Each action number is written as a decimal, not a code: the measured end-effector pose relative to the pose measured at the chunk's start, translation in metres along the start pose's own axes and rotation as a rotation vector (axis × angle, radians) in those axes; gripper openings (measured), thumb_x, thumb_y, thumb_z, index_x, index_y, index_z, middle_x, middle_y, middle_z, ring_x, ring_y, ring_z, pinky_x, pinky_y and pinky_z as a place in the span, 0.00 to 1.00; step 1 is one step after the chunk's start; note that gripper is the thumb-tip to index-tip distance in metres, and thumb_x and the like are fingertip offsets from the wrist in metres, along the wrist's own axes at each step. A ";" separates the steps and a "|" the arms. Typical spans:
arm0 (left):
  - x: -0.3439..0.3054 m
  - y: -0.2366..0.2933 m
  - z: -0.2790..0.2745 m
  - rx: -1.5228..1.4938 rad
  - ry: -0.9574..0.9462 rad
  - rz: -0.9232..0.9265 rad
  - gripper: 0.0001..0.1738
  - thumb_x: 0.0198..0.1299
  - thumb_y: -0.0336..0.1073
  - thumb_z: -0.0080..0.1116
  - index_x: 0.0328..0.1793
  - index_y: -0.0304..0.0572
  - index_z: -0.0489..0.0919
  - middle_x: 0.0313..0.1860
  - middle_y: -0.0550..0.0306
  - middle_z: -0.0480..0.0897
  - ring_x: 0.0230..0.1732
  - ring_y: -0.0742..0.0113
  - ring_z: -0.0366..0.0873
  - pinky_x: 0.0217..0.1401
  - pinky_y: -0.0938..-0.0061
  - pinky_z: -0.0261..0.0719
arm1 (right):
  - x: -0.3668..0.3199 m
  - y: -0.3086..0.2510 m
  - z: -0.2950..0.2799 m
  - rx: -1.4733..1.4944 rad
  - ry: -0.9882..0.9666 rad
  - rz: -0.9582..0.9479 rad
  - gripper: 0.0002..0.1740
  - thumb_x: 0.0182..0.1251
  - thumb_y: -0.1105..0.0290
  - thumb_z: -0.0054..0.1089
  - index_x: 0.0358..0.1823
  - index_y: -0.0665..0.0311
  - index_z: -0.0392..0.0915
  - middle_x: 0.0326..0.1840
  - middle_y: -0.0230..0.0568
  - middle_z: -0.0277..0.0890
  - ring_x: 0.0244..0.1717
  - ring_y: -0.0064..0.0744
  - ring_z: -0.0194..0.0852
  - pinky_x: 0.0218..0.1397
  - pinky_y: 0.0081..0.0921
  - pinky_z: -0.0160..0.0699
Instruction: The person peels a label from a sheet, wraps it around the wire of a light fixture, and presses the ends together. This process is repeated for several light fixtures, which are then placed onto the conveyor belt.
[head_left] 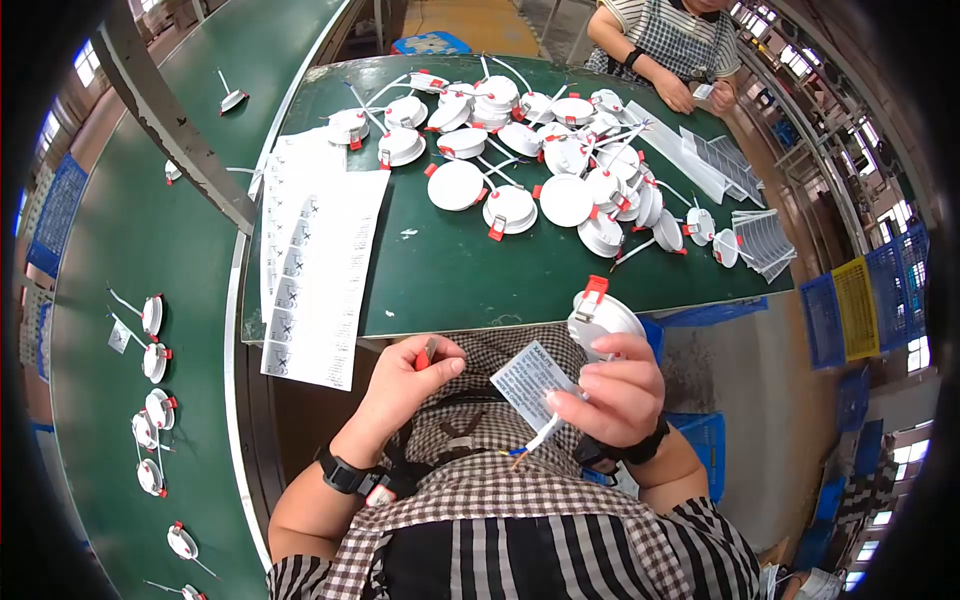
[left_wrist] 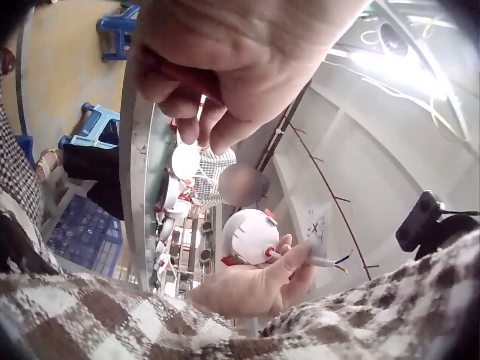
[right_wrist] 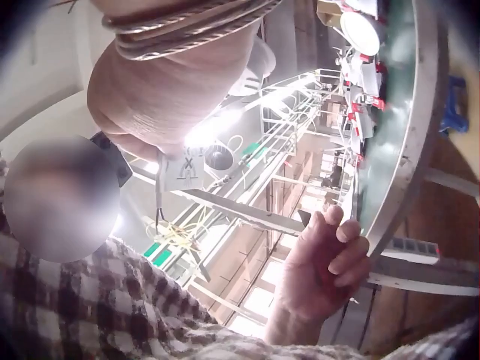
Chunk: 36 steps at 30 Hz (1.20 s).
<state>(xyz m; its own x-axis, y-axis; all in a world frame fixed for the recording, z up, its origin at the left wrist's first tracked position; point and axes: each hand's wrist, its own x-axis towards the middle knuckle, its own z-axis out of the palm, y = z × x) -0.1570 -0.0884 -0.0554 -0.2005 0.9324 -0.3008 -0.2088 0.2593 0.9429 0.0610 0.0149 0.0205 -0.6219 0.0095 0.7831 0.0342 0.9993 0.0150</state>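
My right hand (head_left: 620,395) holds a white round downlight (head_left: 603,322) with a red-tipped spring clip, raised just past the table's near edge. A silver printed label (head_left: 535,385) sits on its short white cable (head_left: 545,432), by my thumb and fingers; bare coloured wire ends stick out below. My left hand (head_left: 408,385), to the left of it, has its fingers curled round a small red and dark-grey piece (head_left: 430,350). A dark pointed tip (right_wrist: 305,217) shows at these fingers in the right wrist view. I cannot tell what kind of tool it is.
Many white downlights (head_left: 500,205) lie heaped on the green table (head_left: 450,285). Label sheets (head_left: 340,270) hang over its front left edge; more sheets (head_left: 765,243) lie right. A conveyor belt (head_left: 90,400) with spaced downlights runs left. Another person (head_left: 665,60) works across the table.
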 end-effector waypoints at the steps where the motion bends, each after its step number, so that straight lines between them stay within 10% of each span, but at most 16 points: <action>1: 0.000 0.001 0.006 -0.030 0.018 0.029 0.07 0.54 0.29 0.63 0.39 0.35 0.80 0.32 0.66 0.78 0.34 0.80 0.71 0.39 0.84 0.70 | -0.003 0.004 0.000 -0.001 0.000 -0.001 0.14 0.45 0.73 0.71 0.35 0.50 0.82 0.37 0.26 0.64 0.39 0.22 0.66 0.45 0.28 0.77; 4: 0.004 0.008 0.010 0.022 0.064 0.259 0.09 0.52 0.27 0.65 0.39 0.36 0.80 0.33 0.65 0.77 0.31 0.80 0.69 0.37 0.84 0.69 | -0.017 0.006 0.025 0.171 0.160 0.594 0.09 0.48 0.76 0.69 0.33 0.61 0.81 0.31 0.34 0.71 0.29 0.26 0.71 0.32 0.24 0.71; 7: 0.011 0.033 0.013 0.121 0.072 0.374 0.13 0.48 0.30 0.68 0.41 0.37 0.80 0.38 0.63 0.76 0.28 0.79 0.65 0.33 0.84 0.66 | -0.030 0.002 0.050 1.205 0.283 1.491 0.05 0.60 0.76 0.61 0.33 0.72 0.78 0.33 0.32 0.70 0.29 0.17 0.72 0.32 0.14 0.70; 13: 0.028 0.053 0.026 0.368 -0.062 0.304 0.21 0.44 0.40 0.72 0.43 0.37 0.81 0.37 0.65 0.71 0.30 0.79 0.62 0.34 0.83 0.61 | -0.034 -0.005 0.055 1.232 0.169 1.451 0.09 0.62 0.73 0.60 0.37 0.74 0.78 0.35 0.31 0.70 0.27 0.16 0.72 0.29 0.12 0.70; 30: 0.068 0.044 0.053 0.536 -0.170 0.264 0.07 0.47 0.24 0.65 0.26 0.31 0.76 0.30 0.61 0.75 0.30 0.75 0.69 0.34 0.78 0.67 | -0.063 -0.006 0.056 1.344 0.006 1.615 0.11 0.63 0.68 0.61 0.39 0.70 0.78 0.27 0.30 0.77 0.27 0.13 0.72 0.30 0.12 0.71; 34: 0.077 0.044 0.054 0.547 -0.181 0.241 0.07 0.47 0.25 0.65 0.26 0.31 0.77 0.30 0.61 0.75 0.30 0.75 0.69 0.34 0.79 0.66 | -0.060 -0.005 0.054 1.363 0.103 1.625 0.10 0.64 0.69 0.60 0.39 0.70 0.78 0.27 0.30 0.76 0.26 0.13 0.70 0.30 0.12 0.71; 36: 0.078 0.043 0.054 0.574 -0.206 0.263 0.07 0.46 0.25 0.66 0.26 0.31 0.77 0.29 0.61 0.74 0.30 0.75 0.69 0.33 0.79 0.65 | -0.048 -0.007 0.053 1.380 0.452 1.676 0.10 0.64 0.69 0.59 0.39 0.70 0.78 0.26 0.29 0.74 0.24 0.13 0.69 0.29 0.11 0.70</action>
<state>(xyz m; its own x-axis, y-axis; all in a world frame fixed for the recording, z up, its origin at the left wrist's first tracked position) -0.1298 0.0092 -0.0304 0.0241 0.9972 -0.0707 0.3767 0.0564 0.9246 0.0488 0.0090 -0.0501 -0.4460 0.8273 -0.3416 -0.3514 -0.5129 -0.7833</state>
